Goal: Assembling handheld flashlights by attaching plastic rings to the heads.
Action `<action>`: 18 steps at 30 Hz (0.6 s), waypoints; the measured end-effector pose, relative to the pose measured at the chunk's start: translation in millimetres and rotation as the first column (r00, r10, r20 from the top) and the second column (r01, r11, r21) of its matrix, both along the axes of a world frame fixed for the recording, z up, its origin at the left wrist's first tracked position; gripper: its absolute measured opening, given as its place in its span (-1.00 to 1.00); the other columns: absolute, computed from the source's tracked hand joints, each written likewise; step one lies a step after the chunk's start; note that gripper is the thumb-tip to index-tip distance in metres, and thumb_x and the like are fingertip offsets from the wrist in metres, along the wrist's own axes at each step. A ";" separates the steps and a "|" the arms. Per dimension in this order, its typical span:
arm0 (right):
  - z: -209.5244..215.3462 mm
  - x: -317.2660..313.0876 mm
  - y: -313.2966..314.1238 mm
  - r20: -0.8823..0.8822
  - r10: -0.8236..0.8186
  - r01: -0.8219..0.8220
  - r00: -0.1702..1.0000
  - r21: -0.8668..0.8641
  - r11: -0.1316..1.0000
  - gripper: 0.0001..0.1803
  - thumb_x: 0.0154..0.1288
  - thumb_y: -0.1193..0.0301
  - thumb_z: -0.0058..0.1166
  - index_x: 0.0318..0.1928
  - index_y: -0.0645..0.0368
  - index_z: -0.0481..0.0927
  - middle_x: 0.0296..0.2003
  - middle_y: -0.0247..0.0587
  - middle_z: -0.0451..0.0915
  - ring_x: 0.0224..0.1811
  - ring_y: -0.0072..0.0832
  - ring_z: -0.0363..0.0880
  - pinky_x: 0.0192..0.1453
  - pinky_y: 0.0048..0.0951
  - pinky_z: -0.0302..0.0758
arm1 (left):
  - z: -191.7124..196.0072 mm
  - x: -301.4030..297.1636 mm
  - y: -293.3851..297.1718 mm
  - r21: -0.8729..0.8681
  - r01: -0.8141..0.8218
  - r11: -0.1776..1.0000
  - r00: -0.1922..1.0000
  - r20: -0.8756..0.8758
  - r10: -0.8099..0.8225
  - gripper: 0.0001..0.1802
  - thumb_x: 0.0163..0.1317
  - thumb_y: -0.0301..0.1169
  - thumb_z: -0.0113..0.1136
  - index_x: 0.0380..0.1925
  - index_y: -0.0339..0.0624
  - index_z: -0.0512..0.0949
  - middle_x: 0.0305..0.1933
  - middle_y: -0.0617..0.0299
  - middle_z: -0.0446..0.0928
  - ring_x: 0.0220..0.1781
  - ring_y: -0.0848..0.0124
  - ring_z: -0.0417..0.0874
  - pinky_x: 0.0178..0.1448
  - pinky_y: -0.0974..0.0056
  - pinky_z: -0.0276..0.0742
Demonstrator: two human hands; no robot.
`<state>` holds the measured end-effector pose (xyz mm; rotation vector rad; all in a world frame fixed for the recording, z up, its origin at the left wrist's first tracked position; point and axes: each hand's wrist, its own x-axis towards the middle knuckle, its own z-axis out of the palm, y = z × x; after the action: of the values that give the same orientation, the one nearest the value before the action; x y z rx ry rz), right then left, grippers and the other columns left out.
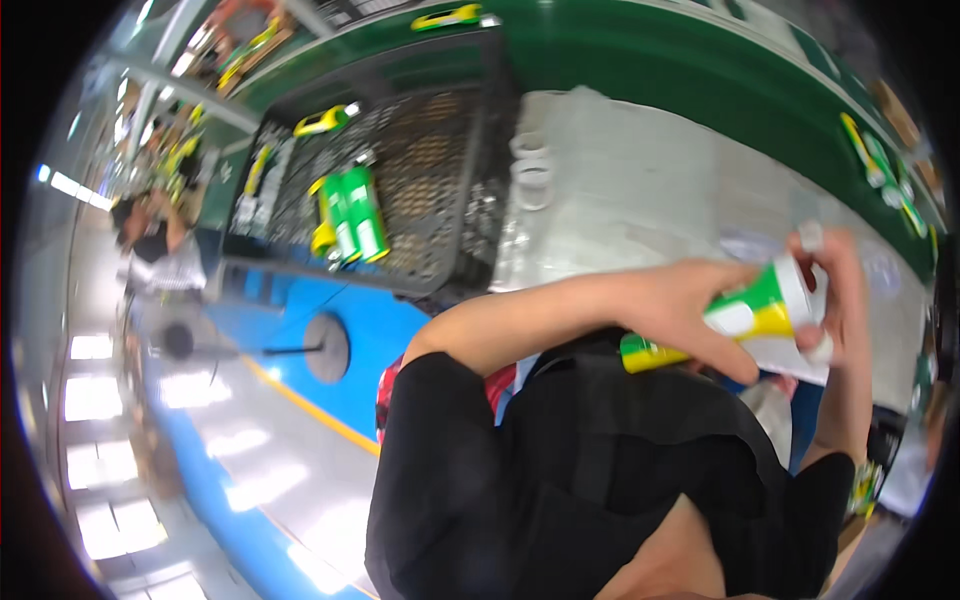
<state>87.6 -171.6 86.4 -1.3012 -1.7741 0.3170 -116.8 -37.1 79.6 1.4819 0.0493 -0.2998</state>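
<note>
A green and yellow flashlight-shaped body (755, 312) with a wide white ring at its head lies tilted in front of my chest. My left hand (685, 312) wraps around its middle, and the narrow end sticks out below the palm. At the white head end, my right hand (843, 285) grips the rim with curled fingers; white covers sit on some of its fingertips. Part of the head is hidden behind those fingers. Beyond my left forearm, white rings (533, 185) lie on the pale worktop (640, 170).
Left of the worktop stands a black perforated crate (485, 150) holding several green and yellow bodies (350, 215). A green belt (650, 60) runs along the far side, carrying similar pieces (880, 170) at right. Another person (155, 235) is at far left, near a round floor base (327, 348).
</note>
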 end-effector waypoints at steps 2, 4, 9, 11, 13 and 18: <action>3.9 15.6 16.9 0.399 0.242 -0.240 0.885 -0.057 0.969 -0.41 0.30 -0.08 -0.03 0.02 0.19 0.54 -0.43 -0.17 0.51 -0.44 -0.49 0.49 -0.38 -0.47 0.34 | -12.4 -8.8 -12.4 0.193 -0.194 0.962 0.973 0.165 0.163 0.02 -0.04 -0.08 0.49 0.32 -0.28 0.14 -0.11 -0.19 0.60 -0.07 -0.05 0.66 0.03 0.02 0.55; -30.1 -7.0 40.4 0.395 0.174 -0.208 0.902 0.045 0.977 -0.53 0.39 0.06 -0.11 0.02 0.19 0.56 -0.41 -0.03 0.52 -0.39 -0.40 0.53 -0.33 -0.43 0.39 | -26.3 -18.1 -7.2 0.517 -0.531 0.672 0.836 0.449 0.315 -0.13 0.03 -0.12 0.41 0.24 -0.31 0.21 -0.26 -0.24 0.60 -0.20 -0.17 0.64 -0.09 -0.04 0.56; -84.0 -34.6 109.9 -0.235 -0.107 0.118 0.966 0.032 0.993 -0.61 0.45 0.20 -0.11 0.08 0.20 0.52 -0.30 -0.16 0.60 -0.31 -0.41 0.56 -0.27 -0.44 0.46 | -25.7 -24.2 48.1 0.786 -0.509 0.350 0.848 0.387 0.363 -0.22 0.05 -0.11 0.40 0.15 -0.31 0.27 -0.26 -0.24 0.60 -0.18 -0.16 0.64 -0.09 -0.03 0.57; -88.2 -35.9 117.6 -0.341 -0.194 0.155 0.920 -0.137 0.978 -0.60 0.46 0.17 -0.12 0.08 0.18 0.53 -0.33 -0.23 0.58 -0.37 -0.50 0.53 -0.33 -0.49 0.43 | -12.7 -49.4 61.9 0.842 -0.466 0.272 0.874 0.390 0.290 -0.20 0.04 -0.07 0.43 0.17 -0.26 0.30 -0.23 -0.19 0.61 -0.17 -0.08 0.67 -0.08 0.00 0.59; -92.1 -22.5 135.3 -0.431 -0.288 0.166 0.855 -0.300 0.939 -0.59 0.48 0.15 -0.14 0.08 0.17 0.53 -0.36 -0.29 0.56 -0.42 -0.58 0.49 -0.38 -0.54 0.40 | -1.1 -83.1 98.9 0.689 -0.710 0.145 0.680 0.620 0.391 -0.22 0.03 -0.01 0.43 0.14 -0.24 0.39 -0.18 -0.13 0.62 -0.14 -0.01 0.68 -0.06 0.04 0.60; -138.3 138.8 176.3 -0.512 -0.569 0.523 0.643 -0.250 0.815 -0.52 0.48 0.01 -0.14 0.13 0.10 0.52 -0.54 -0.43 0.44 -0.63 -0.72 0.32 -0.58 -0.64 0.23 | -31.6 -238.9 200.8 0.949 0.117 -0.293 0.470 0.207 0.858 -0.23 0.12 0.13 0.31 0.14 -0.22 0.43 -0.16 -0.05 0.66 -0.11 -0.01 0.69 -0.05 0.06 0.61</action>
<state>226.5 4.7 -51.8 -1.5348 -0.8085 0.3790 -355.7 163.7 48.0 2.5979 2.0344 -0.0124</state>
